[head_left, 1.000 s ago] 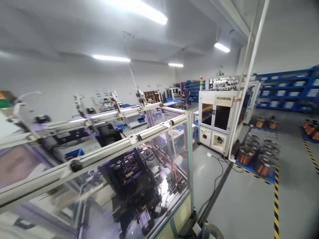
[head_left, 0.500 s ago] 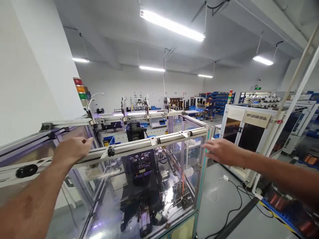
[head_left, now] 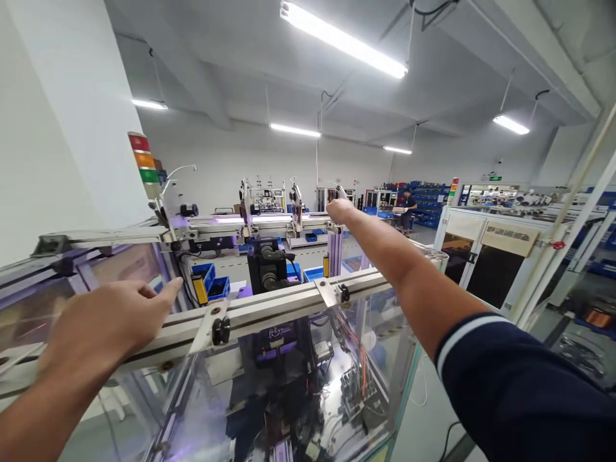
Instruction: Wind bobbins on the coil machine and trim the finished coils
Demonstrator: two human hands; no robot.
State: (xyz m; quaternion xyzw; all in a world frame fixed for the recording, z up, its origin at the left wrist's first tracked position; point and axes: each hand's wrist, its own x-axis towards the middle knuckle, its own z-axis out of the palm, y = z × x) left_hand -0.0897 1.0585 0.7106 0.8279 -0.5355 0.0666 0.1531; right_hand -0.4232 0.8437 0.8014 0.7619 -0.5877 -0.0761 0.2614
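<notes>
My left hand (head_left: 113,321) is over the near aluminium rail (head_left: 274,296) of a clear-panelled machine enclosure, at the left. Its thumb stretches out apart from the index finger, and nothing shows between them; the other fingers are hidden behind the hand. My right hand (head_left: 341,210) reaches far across the enclosure, level with the back rail (head_left: 269,226), beside a thin curved guide arm. Its fingers look curled together, and whatever they may hold is too small to see. Below, behind the clear panel, is a black machine unit (head_left: 269,266) with cables.
A black knob (head_left: 221,331) and a second knob (head_left: 342,293) stick out from the near rail. A signal tower (head_left: 143,160) stands at the left. Blue bins (head_left: 219,287) lie beyond the rail. At the right is a white cabinet (head_left: 486,250); a person (head_left: 408,206) stands far back.
My right hand has moved from the enclosure's right corner forward and left to the back rail. My left hand has come lower and nearer, its thumb more stretched. The view has shifted closer.
</notes>
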